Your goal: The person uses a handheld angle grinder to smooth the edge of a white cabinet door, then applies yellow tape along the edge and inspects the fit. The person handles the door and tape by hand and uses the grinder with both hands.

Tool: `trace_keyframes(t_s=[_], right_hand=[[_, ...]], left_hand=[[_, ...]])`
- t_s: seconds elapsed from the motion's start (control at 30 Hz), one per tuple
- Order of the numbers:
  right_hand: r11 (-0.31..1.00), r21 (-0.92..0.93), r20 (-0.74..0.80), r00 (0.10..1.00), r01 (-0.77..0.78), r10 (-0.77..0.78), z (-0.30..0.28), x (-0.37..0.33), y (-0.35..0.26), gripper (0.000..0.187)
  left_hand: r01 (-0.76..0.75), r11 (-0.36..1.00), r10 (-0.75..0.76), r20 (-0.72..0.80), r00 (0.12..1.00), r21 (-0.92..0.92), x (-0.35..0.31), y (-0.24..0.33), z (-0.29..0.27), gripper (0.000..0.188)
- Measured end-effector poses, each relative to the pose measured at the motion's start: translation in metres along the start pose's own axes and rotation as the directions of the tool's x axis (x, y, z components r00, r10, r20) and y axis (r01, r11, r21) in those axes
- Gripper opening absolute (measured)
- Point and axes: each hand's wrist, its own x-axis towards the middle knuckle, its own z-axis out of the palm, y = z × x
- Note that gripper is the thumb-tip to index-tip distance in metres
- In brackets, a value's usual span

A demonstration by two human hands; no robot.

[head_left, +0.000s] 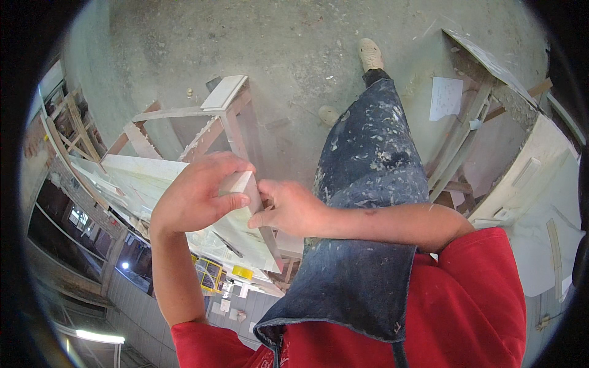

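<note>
A small white block (246, 186) with squared edges is in my hands, above a pale board. My left hand (199, 190) grips it from the left, with the thumb across the near side and the fingers bent over the far side. From the right, my right hand (291, 207) has its bent fingers and thumb at the block's right side. Part of the block is hidden under the fingers. Below my hands, the pale board (138, 178) slants across the work stand, and a thin dark tool (228, 244) lies on it.
A wooden frame (202, 138) beyond the board carries a white slab (224, 93). A yellow roll (242, 272) sits by the board's near end. At right stands another wooden bench (518, 162), with a paper sheet (446, 98) on its side. Scraps dot the concrete floor (264, 49).
</note>
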Motion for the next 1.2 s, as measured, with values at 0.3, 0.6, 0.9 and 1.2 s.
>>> trace_keyframes(t_s=[0.3,0.6,0.9,1.2], right_hand=[[1.0,-0.005,0.005,1.0,-0.003,0.003,-0.001,0.003,0.004,0.043],[0.999,0.004,0.039,0.998,-0.052,0.051,0.0,0.003,0.002,0.041],[0.992,-0.063,0.085,0.989,-0.113,0.118,-0.005,0.002,-0.009,0.04],[0.993,-0.058,0.077,0.991,-0.103,0.107,-0.005,0.003,-0.007,0.039]], left_hand=[[-0.006,1.0,0.006,0.0,1.0,-0.002,0.001,0.001,0.0,0.052],[-0.005,1.0,0.005,-0.014,1.0,-0.002,0.0,0.0,0.002,0.051],[0.008,0.998,-0.009,-0.019,1.0,-0.059,0.0,0.003,0.001,0.05],[0.008,1.0,-0.008,-0.014,1.0,0.007,-0.002,0.002,0.002,0.051]])
